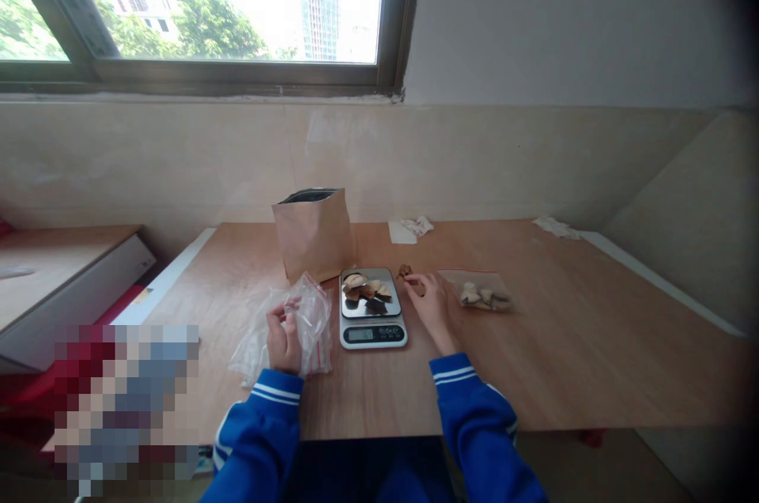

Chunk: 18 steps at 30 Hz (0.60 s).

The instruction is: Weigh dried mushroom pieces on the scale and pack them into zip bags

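Observation:
My left hand [285, 338] grips a crumpled clear plastic bag [308, 321] with a red-striped edge, on the wooden table [569, 345]. A digital kitchen scale [372, 335] with a steel platform stands between my hands, holding several dark and pale dried slices [364, 293]. My right hand [432, 312] rests just right of the scale, its fingertips beside a small brown piece [405, 271]. Whether those fingers hold it, I cannot tell. Further right lies a small clear bag of tan pieces [480, 291].
A brown kraft paper bag [313, 236] stands open behind the scale. Crumpled white tissue [418, 226] and a white cloth [556, 228] lie at the back edge. A pale wall and a window are beyond; a low shelf [59, 281] sits left.

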Tool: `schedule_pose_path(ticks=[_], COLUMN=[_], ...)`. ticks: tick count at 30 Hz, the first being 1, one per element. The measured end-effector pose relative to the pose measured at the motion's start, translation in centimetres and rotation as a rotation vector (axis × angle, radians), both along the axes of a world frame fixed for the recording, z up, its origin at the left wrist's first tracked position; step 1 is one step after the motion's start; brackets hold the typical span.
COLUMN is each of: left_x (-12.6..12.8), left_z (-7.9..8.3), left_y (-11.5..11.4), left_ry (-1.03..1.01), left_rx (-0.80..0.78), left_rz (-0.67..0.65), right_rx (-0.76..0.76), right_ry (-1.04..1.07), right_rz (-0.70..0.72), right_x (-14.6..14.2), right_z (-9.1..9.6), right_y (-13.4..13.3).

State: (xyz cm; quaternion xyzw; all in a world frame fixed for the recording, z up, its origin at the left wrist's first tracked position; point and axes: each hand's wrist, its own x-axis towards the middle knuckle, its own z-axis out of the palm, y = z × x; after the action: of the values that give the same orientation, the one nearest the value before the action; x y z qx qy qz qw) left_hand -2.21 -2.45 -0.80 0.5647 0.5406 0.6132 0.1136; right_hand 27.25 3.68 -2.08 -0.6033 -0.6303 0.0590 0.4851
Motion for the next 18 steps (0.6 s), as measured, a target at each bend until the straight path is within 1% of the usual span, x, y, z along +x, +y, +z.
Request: schedule_pose_path(ticks=[3, 5, 7, 10, 12, 15, 18], left_x=[0.0, 0.0, 0.0, 0.1, 0.1, 0.1, 0.1], left_z=[0.0, 0.1, 0.2, 0.2, 0.1, 0.1, 0.0], left_y=[0.0, -0.1, -0.2, -0.3, -0.2, -0.2, -0.2], left_ry=[0.003, 0.004, 0.001, -0.004, 0.0, -0.009, -0.027], left_rx=[-0.004, -0.006, -0.004, 0.003, -0.004, -0.008, -0.004], left_rz=[-0.002, 0.005, 0.012, 0.006, -0.002, -0.001, 0.0], right_rx=[-0.063, -0.061, -0.037, -0.025, -0.018, 0.013, 0.022], right_ry=[-0.228, -0.313, -0.352, -0.338, -0.293, -0.22, -0.185], right_rz=[-0.07, -0.091, -0.136, -0.215, -0.212, -0.149, -0.138], right_x=[1.3, 1.6, 1.8, 1.8, 2.0, 2.1, 2.1], right_z=[-0.5, -1.2, -2.1, -3.6, -4.3, -4.6, -4.3], right_y=[-1.1, -1.8, -2.6, -3.8, -4.4, -5.0, -5.3])
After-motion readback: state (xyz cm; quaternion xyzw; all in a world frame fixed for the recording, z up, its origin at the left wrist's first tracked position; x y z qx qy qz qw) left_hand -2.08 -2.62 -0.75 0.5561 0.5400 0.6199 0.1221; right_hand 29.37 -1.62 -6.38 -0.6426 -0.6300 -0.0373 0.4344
